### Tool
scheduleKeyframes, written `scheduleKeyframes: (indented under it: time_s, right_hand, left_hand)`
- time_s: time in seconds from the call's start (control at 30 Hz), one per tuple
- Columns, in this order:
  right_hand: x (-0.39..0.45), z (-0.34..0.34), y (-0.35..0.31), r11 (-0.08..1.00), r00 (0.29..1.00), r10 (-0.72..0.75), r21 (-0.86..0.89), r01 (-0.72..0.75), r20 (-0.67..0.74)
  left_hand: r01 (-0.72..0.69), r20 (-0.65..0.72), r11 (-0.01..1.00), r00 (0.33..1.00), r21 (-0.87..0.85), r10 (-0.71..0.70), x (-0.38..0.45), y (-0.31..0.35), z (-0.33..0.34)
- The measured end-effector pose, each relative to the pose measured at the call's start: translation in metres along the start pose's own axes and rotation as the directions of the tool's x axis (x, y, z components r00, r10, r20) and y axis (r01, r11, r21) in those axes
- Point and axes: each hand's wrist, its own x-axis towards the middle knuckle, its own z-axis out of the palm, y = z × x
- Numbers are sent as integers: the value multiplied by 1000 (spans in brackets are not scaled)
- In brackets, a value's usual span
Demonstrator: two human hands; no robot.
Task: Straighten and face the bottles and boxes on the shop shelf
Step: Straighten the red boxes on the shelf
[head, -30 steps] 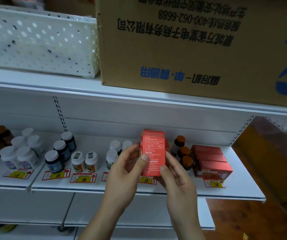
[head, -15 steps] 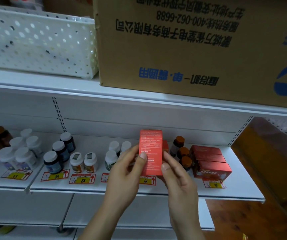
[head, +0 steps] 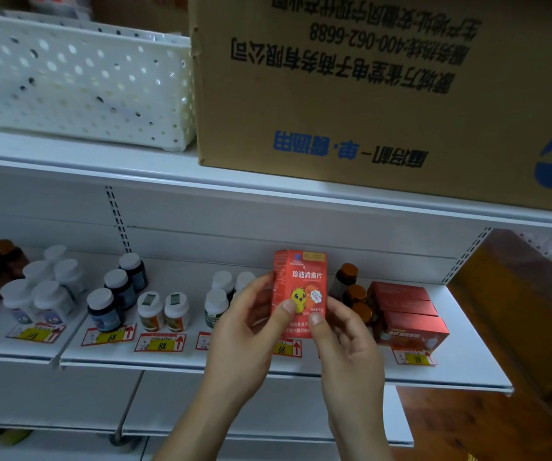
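- both hands grasp the red box (head: pixel 300 287): the left hand (head: pixel 244 331) wraps its left edge with the thumb on the front, the right hand (head: pixel 344 341) pinches its lower right corner, thumb on the front.
- the box is upright, long axis vertical, its chick-printed front toward the camera, held above the shelf (head: pixel 234 362) near the front lip, over the "68" tag (head: pixel 286 348).
- judged next: set it straight down and back; both hands are equally near.
- just right of the box: brown-capped bottles (head: pixel 351 291), then flat red boxes (head: pixel 407 314).
- just left of the box: white-capped bottles (head: pixel 221 294), partly hidden by the left hand; these neighbours leave a narrow slot.
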Motion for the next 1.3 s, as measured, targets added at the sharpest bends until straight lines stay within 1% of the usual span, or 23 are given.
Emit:
scheduleKeyframes:
  time_s: [0.17, 0.4, 0.57, 0.7, 0.83, 0.9, 1.0, 1.1, 1.17, 1.3]
  right_hand:
    - [-1, 3, -2, 1000, 1000, 11, 7, -11, 15]
    - [-1, 2, 1, 1000, 1000, 0, 27, 0, 5]
    - [2, -1, 1, 997, 998, 23, 75, -27, 50]
    - [3, 1, -1, 993, 995, 41, 104, -50, 87]
    - [3, 2, 0, 999, 999, -22, 47, 20, 38]
    - [4, 4, 2, 999, 999, -39, 21, 39, 13]
    - [2, 10, 4, 992, 993, -113, -59, 114, 25]
    - [1, 8, 2, 981, 985, -169, -96, 171, 30]
    - [3, 6, 1, 976, 985, -171, -132, 175, 35]
    - [7, 4, 3, 980, 990, -139, -142, 141, 24]
  left_hand:
    - [13, 5, 1000, 1000, -24, -13, -1, 2, 1]
    - [-8, 20, 1000, 1000, -14, 8, -1, 0, 3]
    - [4, 9, 998, 1000, -66, -4, 2, -2, 1]
    - [12, 21, 999, 1000, -48, -11, 4, -3, 0]
    - [-52, -33, 996, 998, 66, 55, 7, -4, 0]
    - [-55, -34, 997, 998, 55, 57, 7, -2, 1]
    - [-33, 19, 997, 999, 63, 32, 7, 2, 4]
    - [-15, 15, 998, 1000, 60, 14, 11, 1, 2]
    - [-1, 18, 999, 1000, 47, 0, 13, 0, -1]
    - [12, 28, 999, 1000, 53, -13, 12, -1, -2]
